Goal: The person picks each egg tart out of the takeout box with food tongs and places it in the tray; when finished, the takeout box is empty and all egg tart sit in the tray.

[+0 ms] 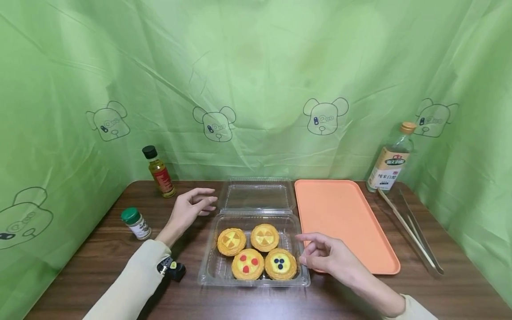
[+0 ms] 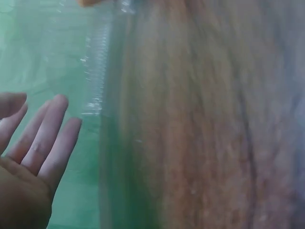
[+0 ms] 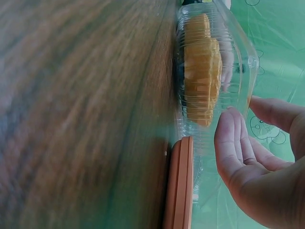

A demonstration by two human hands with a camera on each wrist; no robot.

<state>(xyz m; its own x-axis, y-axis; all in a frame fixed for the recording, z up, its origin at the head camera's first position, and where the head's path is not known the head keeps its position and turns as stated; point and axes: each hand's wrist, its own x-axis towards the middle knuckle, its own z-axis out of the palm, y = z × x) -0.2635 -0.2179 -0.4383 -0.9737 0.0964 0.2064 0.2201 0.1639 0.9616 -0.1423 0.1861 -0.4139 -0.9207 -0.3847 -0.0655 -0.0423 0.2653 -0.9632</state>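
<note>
A clear plastic clamshell box (image 1: pixel 206 271) lies on the table with its lid (image 1: pixel 258 198) folded back flat behind it. In its base sit several egg tarts: two with a wedge pattern (image 1: pixel 232 240), one with red dots (image 1: pixel 247 264), one with dark blue dots (image 1: pixel 281 264). My left hand (image 1: pixel 190 210) hovers just left of the lid with loose fingers and nothing in them. At the box's right side is my right hand (image 1: pixel 330 258), its fingers loosely bent beside the rim. Whether its fingertips touch the plastic is unclear in the right wrist view.
An orange tray (image 1: pixel 340 218) lies right of the box, partly behind my right hand. Metal tongs (image 1: pixel 420 231) and a vinegar bottle (image 1: pixel 390 164) stand farther right. Left are a green-capped shaker (image 1: pixel 137 223) and an oil bottle (image 1: pixel 160 173). Green cloth (image 1: pixel 256 89) surrounds the table.
</note>
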